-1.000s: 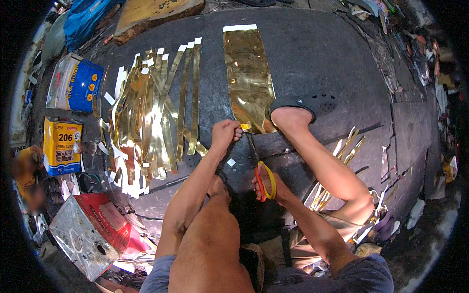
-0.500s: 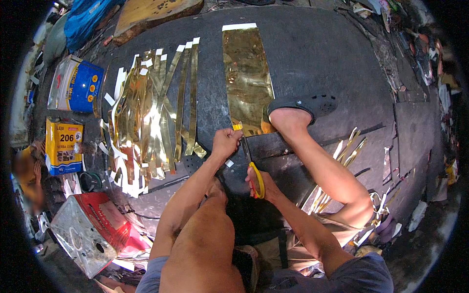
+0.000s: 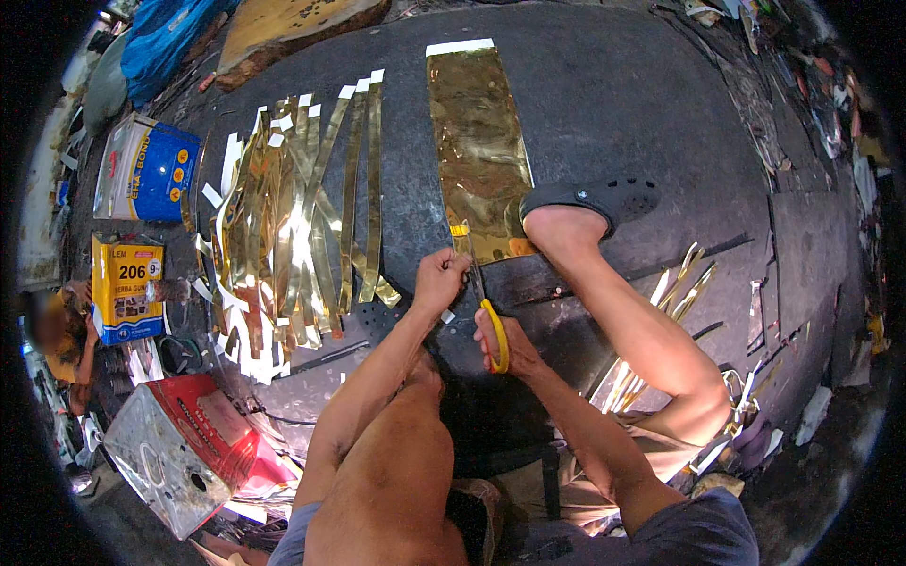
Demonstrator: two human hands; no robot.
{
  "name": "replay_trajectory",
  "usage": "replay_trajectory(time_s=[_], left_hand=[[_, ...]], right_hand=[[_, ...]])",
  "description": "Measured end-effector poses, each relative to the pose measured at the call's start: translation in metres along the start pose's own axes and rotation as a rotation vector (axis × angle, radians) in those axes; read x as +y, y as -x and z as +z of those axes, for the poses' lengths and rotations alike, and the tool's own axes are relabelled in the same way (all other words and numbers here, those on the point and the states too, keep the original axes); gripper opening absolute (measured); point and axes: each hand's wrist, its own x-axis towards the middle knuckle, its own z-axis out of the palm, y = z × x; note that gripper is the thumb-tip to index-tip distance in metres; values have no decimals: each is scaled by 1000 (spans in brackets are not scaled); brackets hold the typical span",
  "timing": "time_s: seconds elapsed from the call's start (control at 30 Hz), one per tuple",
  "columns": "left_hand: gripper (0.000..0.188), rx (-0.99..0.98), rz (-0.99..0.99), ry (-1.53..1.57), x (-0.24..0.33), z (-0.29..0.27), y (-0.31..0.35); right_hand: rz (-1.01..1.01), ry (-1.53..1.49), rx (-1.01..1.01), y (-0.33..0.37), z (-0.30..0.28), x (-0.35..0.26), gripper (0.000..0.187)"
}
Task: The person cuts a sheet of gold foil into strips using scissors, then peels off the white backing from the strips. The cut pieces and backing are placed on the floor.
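Note:
A long gold foil sheet [image 3: 479, 141] with a white far edge lies flat on the dark floor. At its near left corner my left hand [image 3: 442, 280] is closed, pinching the narrow strip along that edge. My right hand [image 3: 510, 345] grips yellow-handled scissors [image 3: 478, 275], whose blades point away from me into the sheet's near end, beside the strip. How far apart the blades are is hard to make out. My right foot, in a black clog [image 3: 595, 200], rests at the sheet's near right corner. Several cut gold strips [image 3: 307, 217] lie in an overlapping pile to the left.
On the left stand a blue-and-white tin [image 3: 159, 174], a yellow-and-blue tin [image 3: 127, 302] and a tilted red-and-silver can [image 3: 189, 439]. More thin strips [image 3: 681, 283] lie beyond my right leg. A wooden slab [image 3: 293, 33] sits at the far left. Part of another person [image 3: 71, 344] shows at the left edge.
The scissors have moved slightly away from me along the sheet's left edge. The strip's bright yellow patch sits a little farther up. My left hand keeps its pinch.

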Motion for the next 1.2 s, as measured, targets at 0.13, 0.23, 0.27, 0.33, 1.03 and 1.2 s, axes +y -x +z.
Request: replay_trajectory(time_s=[0.13, 0.23, 0.27, 0.33, 1.03, 1.2], left_hand=[[23, -64, -80, 154, 1, -3, 0], [23, -76, -115, 148, 5, -3, 2], [23, -78, -117, 144, 7, -4, 2], [24, -81, -123, 137, 7, -4, 2], [24, -167, -109, 176, 33, -16, 21], [23, -176, -92, 186, 34, -12, 27]], right_hand=[[9, -8, 41, 1, 3, -2, 54], [-57, 77, 89, 0, 4, -1, 59], [-92, 115, 106, -1, 4, -1, 61], [-123, 168, 107, -6, 3, -6, 65], [-278, 91, 7, -66, 2, -67, 58], [-252, 170, 74, -60, 3, -71, 61]])
